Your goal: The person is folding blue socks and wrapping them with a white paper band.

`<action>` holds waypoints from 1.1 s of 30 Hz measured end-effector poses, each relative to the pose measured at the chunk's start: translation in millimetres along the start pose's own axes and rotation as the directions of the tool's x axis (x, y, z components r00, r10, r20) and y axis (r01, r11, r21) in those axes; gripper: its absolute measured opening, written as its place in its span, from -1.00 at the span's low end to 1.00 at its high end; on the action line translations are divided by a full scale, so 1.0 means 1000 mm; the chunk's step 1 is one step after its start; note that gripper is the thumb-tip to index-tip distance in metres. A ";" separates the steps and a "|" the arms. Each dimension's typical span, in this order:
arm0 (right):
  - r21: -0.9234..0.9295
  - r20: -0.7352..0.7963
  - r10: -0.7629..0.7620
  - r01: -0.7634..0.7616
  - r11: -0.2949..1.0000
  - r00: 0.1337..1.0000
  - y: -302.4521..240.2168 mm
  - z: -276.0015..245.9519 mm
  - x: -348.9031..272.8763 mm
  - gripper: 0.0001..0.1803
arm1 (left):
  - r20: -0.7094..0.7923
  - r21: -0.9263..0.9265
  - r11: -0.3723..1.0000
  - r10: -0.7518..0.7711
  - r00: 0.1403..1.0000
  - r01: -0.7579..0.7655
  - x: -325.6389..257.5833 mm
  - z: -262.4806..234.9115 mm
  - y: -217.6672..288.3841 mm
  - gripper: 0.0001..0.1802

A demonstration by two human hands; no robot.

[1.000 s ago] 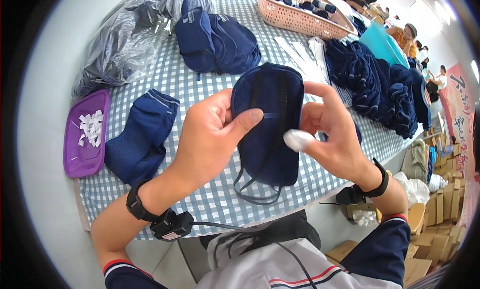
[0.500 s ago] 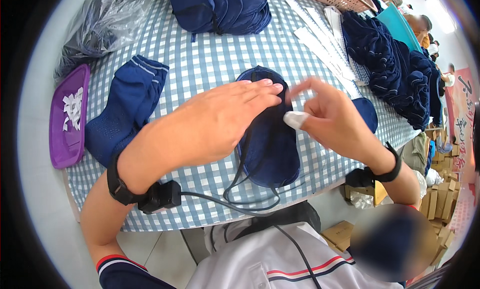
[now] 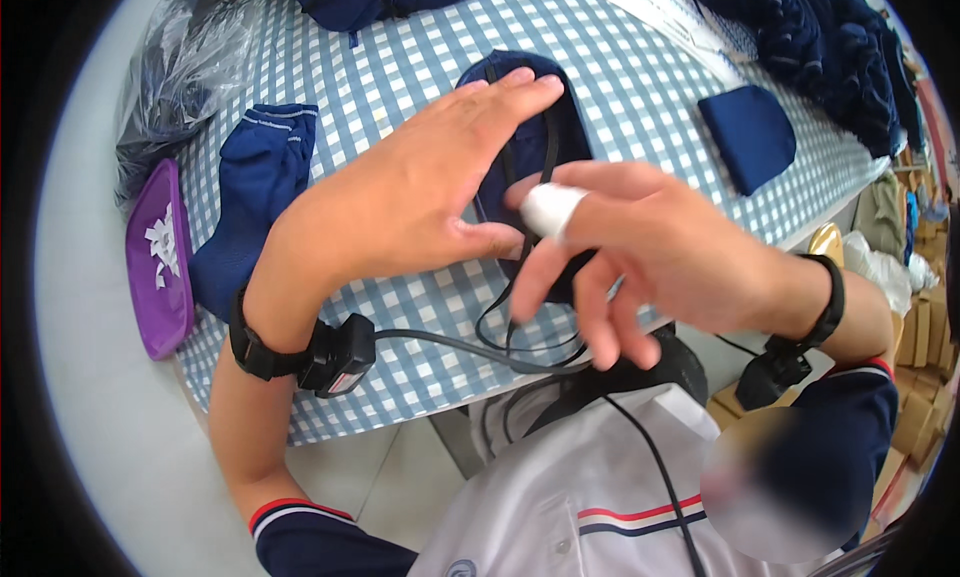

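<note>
Mask point(image 3: 572, 142), centre: laid flat, unfolded; strap point(image 3: 553, 142) unsecured. Left hand point(image 3: 400, 187): spread across it. Right hand point(image 3: 650, 217): above strap, grip unclear. Cloth point(image 3: 748, 142), right: apparently already folded.

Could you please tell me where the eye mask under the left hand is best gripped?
Probably by its right edge at the far end, pinched from the person's right: the eye mask looks flat, with that edge bare, while the left hand covers its left side and the right hand partly hides its near end.
</note>
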State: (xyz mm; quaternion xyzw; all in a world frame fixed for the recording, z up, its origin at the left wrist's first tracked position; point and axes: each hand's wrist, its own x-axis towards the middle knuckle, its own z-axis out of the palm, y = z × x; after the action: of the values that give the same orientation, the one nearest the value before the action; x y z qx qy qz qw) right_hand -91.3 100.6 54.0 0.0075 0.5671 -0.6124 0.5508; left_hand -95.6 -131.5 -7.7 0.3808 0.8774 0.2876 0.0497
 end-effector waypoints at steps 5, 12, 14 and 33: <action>0.106 0.050 0.034 -0.039 0.994 0.998 0.006 -0.009 -0.005 -0.44 | 0.020 -0.094 0.995 -0.035 0.999 0.037 -0.002 -0.002 0.002 0.24; 0.066 0.148 0.064 -0.075 0.995 0.987 0.006 -0.007 0.006 -0.63 | -0.020 -0.054 0.998 -0.018 1.000 0.017 0.001 0.006 0.006 0.27; 0.068 0.151 0.129 -0.141 0.988 0.980 0.005 -0.004 0.011 -0.67 | -0.040 -0.036 0.999 0.011 0.999 -0.013 0.000 0.005 0.008 0.26; -0.290 0.590 0.115 0.077 0.954 0.799 0.129 -0.018 -0.041 -0.04 | -0.119 0.024 0.983 -0.175 0.977 0.179 0.001 0.020 0.014 0.02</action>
State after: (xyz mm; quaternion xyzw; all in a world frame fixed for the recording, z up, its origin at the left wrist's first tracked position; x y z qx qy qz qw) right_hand 1.9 172.2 -15.1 -0.2644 0.4492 -0.4844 0.7026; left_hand -81.4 -113.9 -16.8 0.2843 0.9141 0.2887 0.0172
